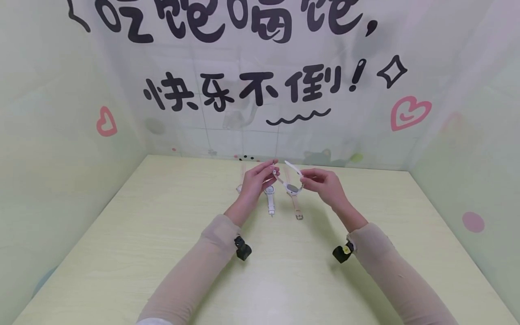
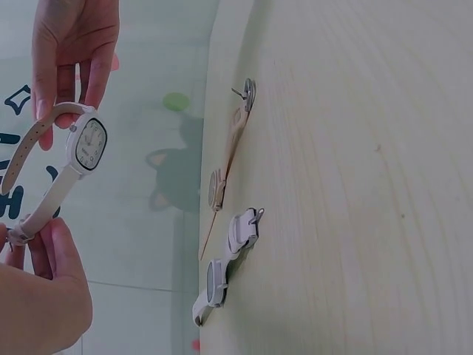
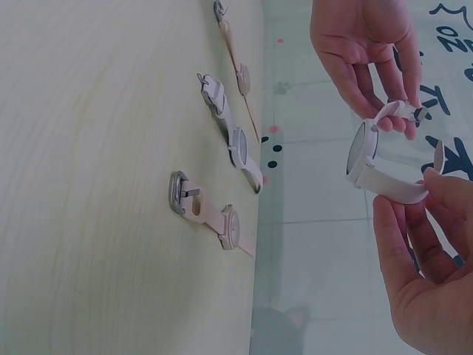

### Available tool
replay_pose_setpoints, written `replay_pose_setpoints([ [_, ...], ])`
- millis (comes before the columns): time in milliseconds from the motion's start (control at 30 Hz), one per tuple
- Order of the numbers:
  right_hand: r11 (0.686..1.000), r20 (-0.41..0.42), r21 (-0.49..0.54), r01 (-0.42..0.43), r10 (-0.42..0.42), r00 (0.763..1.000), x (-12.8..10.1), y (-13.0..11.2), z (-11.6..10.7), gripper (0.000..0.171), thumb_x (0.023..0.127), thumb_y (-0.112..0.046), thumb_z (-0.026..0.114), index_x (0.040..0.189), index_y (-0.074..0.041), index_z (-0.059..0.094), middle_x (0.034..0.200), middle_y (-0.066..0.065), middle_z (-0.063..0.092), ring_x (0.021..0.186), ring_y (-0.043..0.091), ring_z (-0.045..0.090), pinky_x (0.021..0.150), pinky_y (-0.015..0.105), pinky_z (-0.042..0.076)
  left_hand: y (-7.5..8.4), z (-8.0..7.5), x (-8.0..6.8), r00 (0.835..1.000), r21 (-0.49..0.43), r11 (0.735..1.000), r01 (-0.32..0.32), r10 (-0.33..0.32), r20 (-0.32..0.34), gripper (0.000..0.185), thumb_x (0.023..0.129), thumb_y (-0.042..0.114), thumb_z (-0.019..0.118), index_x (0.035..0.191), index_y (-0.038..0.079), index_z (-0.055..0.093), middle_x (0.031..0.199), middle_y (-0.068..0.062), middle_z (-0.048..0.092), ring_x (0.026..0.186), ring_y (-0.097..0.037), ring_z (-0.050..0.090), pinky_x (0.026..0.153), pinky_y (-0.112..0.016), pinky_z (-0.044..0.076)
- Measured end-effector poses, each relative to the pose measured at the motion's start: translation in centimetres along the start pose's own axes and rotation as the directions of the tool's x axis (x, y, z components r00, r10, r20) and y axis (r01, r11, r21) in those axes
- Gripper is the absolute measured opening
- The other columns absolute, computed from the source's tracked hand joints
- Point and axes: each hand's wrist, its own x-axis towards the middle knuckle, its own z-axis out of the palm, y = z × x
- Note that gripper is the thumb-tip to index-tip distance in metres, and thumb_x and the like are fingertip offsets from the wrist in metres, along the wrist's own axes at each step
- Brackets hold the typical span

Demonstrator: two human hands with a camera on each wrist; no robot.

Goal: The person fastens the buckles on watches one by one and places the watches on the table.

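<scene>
A white wristwatch (image 1: 292, 188) with a rounded-square dial is held up above the table between both hands. My left hand (image 1: 257, 179) pinches its buckle end; in the left wrist view the buckle (image 2: 21, 234) sits at those fingertips. The holed half of the strap (image 2: 28, 151) bends upward, gripped near the case by my right hand (image 1: 322, 183). Beneath lie three more watches: a white watch (image 3: 238, 146) in the middle, a pink watch (image 3: 231, 225) on the right, and another pink watch (image 3: 244, 78) on the left, partly hidden by my left hand in the head view.
The pale wooden table (image 1: 162, 216) runs back to a printed fabric wall (image 1: 227, 140), with further fabric panels along both sides. The three watches lie in a row near the table's back edge. Black wrist cameras hang below both sleeves.
</scene>
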Motion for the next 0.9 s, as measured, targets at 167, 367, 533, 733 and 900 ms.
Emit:
replay_pose_setpoints([
  [167, 1.000, 0.003, -0.017, 0.000, 0.000, 1.000, -0.02, 0.21, 0.04, 0.035, 0.095, -0.013, 0.068, 0.125, 0.004, 0.065, 0.113, 0.023, 0.070, 0.089, 0.008, 0.069, 0.085, 0.024, 0.060, -0.06, -0.09, -0.01, 1.000, 0.014, 1.000, -0.001, 0.001, 0.005, 0.033, 0.099, 0.013, 0.060, 0.132, 0.007, 0.064, 0.128, -0.015, 0.068, 0.095, -0.005, 0.069, 0.095, -0.026, 0.056],
  [367, 0.999, -0.001, -0.033, -0.001, 0.001, 1.000, -0.04, 0.19, -0.02, 0.034, 0.095, -0.012, 0.068, 0.124, 0.003, 0.066, 0.115, 0.024, 0.069, 0.087, 0.008, 0.068, 0.084, 0.025, 0.060, -0.19, -0.13, -0.01, 1.000, 0.045, 0.999, -0.015, 0.014, 0.013, 0.033, 0.099, 0.013, 0.060, 0.131, 0.008, 0.064, 0.120, -0.011, 0.071, 0.096, -0.006, 0.069, 0.095, -0.026, 0.056],
  [533, 0.999, 0.002, -0.043, 0.006, -0.006, 1.000, -0.01, 0.24, 0.12, 0.032, 0.094, -0.012, 0.068, 0.123, 0.002, 0.067, 0.116, 0.025, 0.069, 0.087, 0.009, 0.067, 0.084, 0.028, 0.061, -0.31, -0.22, 0.04, 1.000, 0.050, 0.998, -0.023, 0.022, 0.020, 0.032, 0.099, 0.013, 0.061, 0.131, 0.008, 0.065, 0.111, -0.005, 0.073, 0.096, -0.006, 0.069, 0.096, -0.027, 0.056],
  [733, 0.997, 0.009, -0.076, 0.030, -0.030, 1.000, -0.15, 0.09, 0.24, 0.031, 0.095, -0.012, 0.068, 0.122, 0.002, 0.068, 0.116, 0.024, 0.070, 0.090, 0.013, 0.069, 0.085, 0.030, 0.061, -0.29, -0.36, -0.12, 0.999, 0.079, 0.996, -0.031, 0.030, 0.024, 0.032, 0.099, 0.014, 0.061, 0.130, 0.009, 0.066, 0.107, -0.002, 0.073, 0.096, -0.005, 0.069, 0.096, -0.027, 0.056],
  [900, 0.994, 0.008, -0.103, 0.042, -0.041, 0.999, -0.27, -0.07, 0.30, 0.031, 0.095, -0.012, 0.068, 0.121, 0.003, 0.068, 0.114, 0.024, 0.071, 0.093, 0.019, 0.070, 0.085, 0.031, 0.061, -0.29, -0.44, -0.20, 0.998, 0.110, 0.993, -0.045, 0.041, 0.041, 0.032, 0.100, 0.015, 0.059, 0.130, 0.010, 0.065, 0.119, -0.014, 0.070, 0.098, -0.005, 0.068, 0.097, -0.028, 0.056],
])
